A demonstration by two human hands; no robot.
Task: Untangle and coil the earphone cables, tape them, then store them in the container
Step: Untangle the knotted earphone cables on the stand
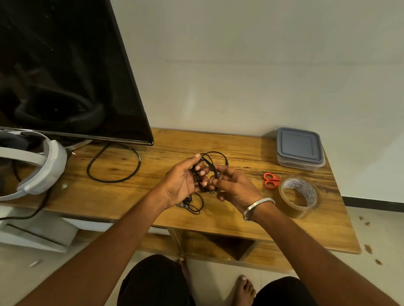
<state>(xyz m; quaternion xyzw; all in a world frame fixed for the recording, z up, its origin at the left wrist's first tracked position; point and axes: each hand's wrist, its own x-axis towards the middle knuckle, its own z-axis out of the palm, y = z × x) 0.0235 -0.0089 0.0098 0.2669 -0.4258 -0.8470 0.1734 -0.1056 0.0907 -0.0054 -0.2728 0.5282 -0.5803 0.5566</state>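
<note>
Thin black earphone cables (213, 162) loop tangled between left hand (182, 180) and right hand (235, 188), both gripping them.

Looks like a living room in a home: large dark television (59, 52) standing on a low wooden TV table (215, 216) against a plain pale wall (251, 60), tiled floor (383, 227) below, bare feet (245, 291) near the table.

One container (300, 148), one tape roll (299, 196), one scissors (271, 180), one tangled earphone bundle (209, 175).
</note>
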